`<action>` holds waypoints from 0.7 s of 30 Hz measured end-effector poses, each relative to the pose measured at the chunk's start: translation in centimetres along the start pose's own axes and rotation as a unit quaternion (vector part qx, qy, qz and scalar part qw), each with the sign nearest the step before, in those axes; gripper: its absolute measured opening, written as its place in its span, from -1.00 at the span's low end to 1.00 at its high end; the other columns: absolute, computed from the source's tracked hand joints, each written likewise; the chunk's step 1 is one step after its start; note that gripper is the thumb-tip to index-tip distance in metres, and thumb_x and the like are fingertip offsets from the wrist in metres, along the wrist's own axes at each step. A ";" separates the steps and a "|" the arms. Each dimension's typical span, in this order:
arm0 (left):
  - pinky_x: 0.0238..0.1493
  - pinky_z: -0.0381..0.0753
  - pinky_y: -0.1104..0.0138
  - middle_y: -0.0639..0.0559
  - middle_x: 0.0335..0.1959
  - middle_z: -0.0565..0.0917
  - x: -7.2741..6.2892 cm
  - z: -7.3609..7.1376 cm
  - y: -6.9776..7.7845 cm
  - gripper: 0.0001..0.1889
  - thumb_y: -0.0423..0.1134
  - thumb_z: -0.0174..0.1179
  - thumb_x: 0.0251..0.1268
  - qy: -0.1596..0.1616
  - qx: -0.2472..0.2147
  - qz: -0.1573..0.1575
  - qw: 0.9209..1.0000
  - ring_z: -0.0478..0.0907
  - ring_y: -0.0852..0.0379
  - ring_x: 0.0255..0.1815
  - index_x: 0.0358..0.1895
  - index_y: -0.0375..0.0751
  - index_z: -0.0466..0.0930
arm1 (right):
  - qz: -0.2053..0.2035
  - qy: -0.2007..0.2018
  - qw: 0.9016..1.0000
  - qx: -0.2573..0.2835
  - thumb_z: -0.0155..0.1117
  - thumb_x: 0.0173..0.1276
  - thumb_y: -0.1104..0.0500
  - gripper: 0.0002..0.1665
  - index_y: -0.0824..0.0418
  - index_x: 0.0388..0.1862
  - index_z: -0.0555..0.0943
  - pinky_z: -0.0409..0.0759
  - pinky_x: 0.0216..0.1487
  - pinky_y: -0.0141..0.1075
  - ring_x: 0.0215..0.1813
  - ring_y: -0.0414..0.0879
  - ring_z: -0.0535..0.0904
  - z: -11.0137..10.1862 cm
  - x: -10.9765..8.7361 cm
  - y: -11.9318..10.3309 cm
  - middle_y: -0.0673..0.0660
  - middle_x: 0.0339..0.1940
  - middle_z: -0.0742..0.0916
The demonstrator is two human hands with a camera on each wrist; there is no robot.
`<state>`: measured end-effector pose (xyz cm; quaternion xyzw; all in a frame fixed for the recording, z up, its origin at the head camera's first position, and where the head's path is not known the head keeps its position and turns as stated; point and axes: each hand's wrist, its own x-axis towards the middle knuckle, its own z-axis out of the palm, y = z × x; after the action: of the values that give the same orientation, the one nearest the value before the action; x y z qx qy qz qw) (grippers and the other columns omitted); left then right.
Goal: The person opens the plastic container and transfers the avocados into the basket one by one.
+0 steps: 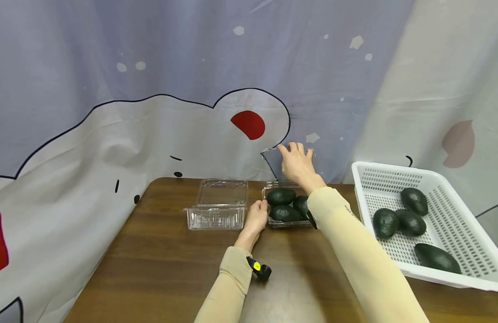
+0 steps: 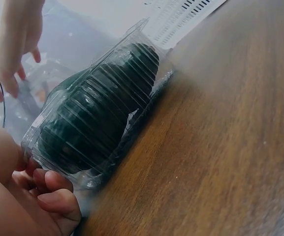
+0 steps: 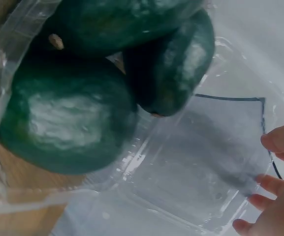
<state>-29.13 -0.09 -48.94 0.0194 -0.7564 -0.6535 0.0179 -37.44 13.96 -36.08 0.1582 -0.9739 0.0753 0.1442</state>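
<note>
Sitting nearest on the desk [image 1: 152, 269], one white basket [image 1: 455, 279] holds four avocados [image 1: 410, 223]. Beyond, the left hand's [image 1: 256, 216] fingers clamp one clear box [image 1: 288, 223] of three avocados [image 1: 286, 213], beside a second box [image 1: 216, 218]. Farther, the right hand's [image 1: 296, 163] fingers spread apart at the first box's raised lid [image 3: 181, 167].

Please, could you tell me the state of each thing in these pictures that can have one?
Loaded container: open
Packed avocados: lying inside it, at least three
Raised lid: up, at the container's far side
Left container: open, empty
White basket: upright, uncovered
Loose avocados: four, lying in the basket
Left grip: holding the loaded container's side
Right grip: fingers spread at the raised lid, contact unclear
</note>
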 end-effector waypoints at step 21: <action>-0.70 0.23 0.39 0.01 -0.55 0.35 1.2 0.1 0.0 -0.74 -0.16 -0.07 0.54 0.011 -0.003 -0.019 1.000 0.21 0.18 -0.72 -0.26 -0.29 0.40 | 0.035 0.023 0.974 0.221 0.15 0.44 0.18 -0.59 0.17 0.24 0.53 0.23 0.26 0.23 0.39 0.22 0.20 2.4 -4.1 -0.3 0.29 0.36 0.38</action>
<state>-30.30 -0.09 -48.91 0.0411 -0.7536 -0.6560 0.0134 -34.23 14.39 -39.61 0.1506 -0.9345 0.2974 0.1249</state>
